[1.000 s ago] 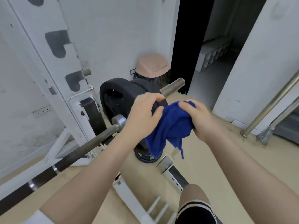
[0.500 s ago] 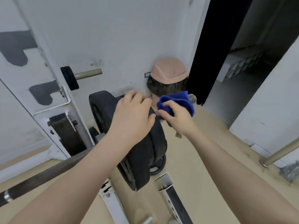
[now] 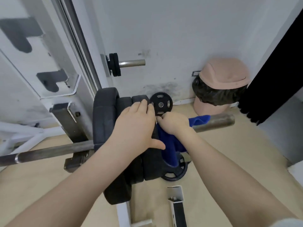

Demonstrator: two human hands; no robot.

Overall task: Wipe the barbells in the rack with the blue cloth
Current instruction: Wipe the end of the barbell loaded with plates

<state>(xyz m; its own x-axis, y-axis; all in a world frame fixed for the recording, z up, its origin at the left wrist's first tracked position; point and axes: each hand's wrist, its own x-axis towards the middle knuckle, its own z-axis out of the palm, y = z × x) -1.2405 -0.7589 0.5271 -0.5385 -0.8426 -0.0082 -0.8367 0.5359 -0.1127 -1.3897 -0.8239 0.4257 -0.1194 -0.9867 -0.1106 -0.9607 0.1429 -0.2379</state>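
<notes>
Hands sit close together at the plate stack: left hand (image 3: 137,126) lies flat on the black plates (image 3: 106,128), right hand (image 3: 172,122) clutches the blue cloth (image 3: 199,119) against the barbell (image 3: 213,122) sleeve beside them. Risk: cloth snagging between plate and sleeve, or plates shifting under the bracing palm. Floor (image 3: 229,153) is tan; marked white wall (image 3: 164,38), lidded bin (image 3: 221,86) near.

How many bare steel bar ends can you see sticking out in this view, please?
2: the thick grey steel barbell sleeve jutting right past the blue cloth, and a short shiny steel peg on the white rack upright. Others may be hidden.
</notes>
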